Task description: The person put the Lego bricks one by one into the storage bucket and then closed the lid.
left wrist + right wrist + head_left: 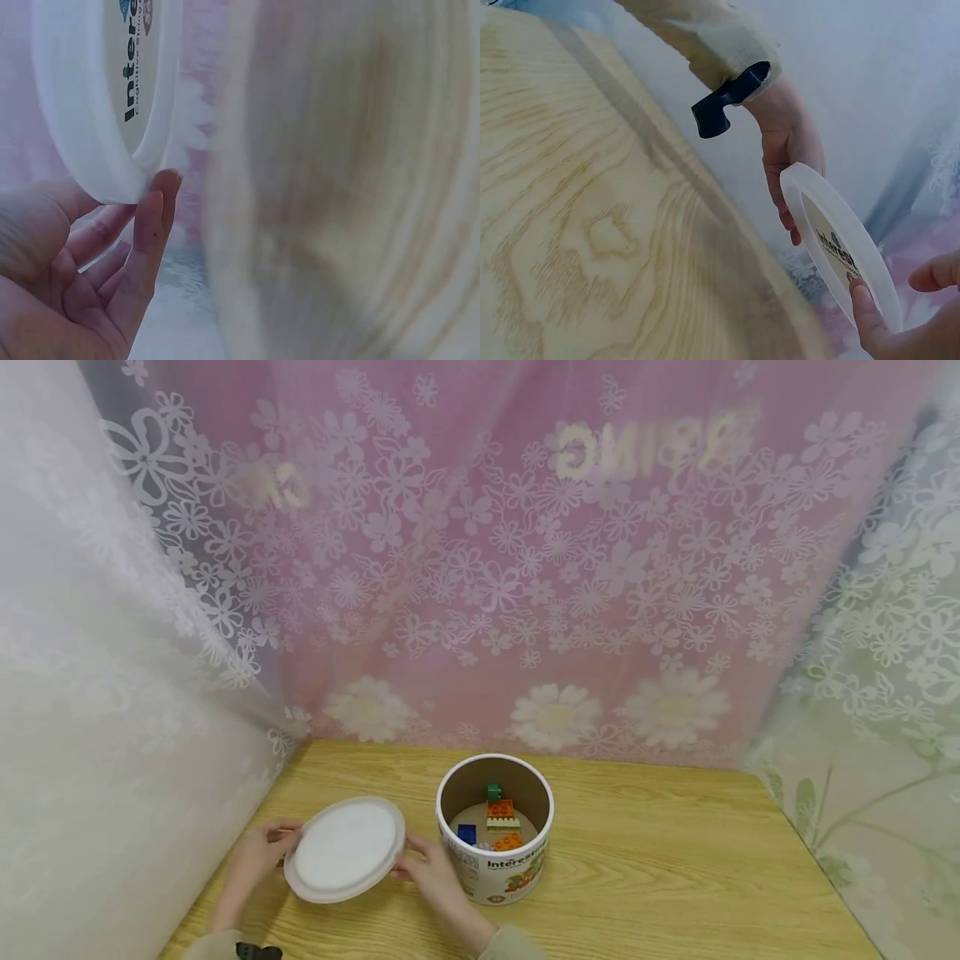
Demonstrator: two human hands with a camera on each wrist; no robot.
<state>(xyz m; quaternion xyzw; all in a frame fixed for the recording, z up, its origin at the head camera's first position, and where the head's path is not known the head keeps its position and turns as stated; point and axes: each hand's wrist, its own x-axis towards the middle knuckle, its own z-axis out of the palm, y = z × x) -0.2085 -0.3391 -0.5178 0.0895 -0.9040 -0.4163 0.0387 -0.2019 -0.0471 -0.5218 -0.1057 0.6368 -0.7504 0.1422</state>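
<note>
A round white lid point(345, 845) is held between both hands over the left part of the table, tilted. Its plain white face shows in the head view, while the wrist views show printed lettering on the lid's other face point(135, 67). My left hand point(257, 860) pinches the left edge, thumb and fingers on either side of the rim. At the opposite edge, my right hand point(438, 878) grips the lid. Just right of it stands an uncovered round tub point(517, 878) with printed sides. Inside lie several toy bricks, among them an orange brick point(500, 808) and a blue brick point(467, 834).
The wooden table point(675, 852) extends to the right of the tub. A pink flowered curtain point(480, 568) hangs behind it, with pale curtains along both sides. A black band point(731, 97) sits at the left wrist.
</note>
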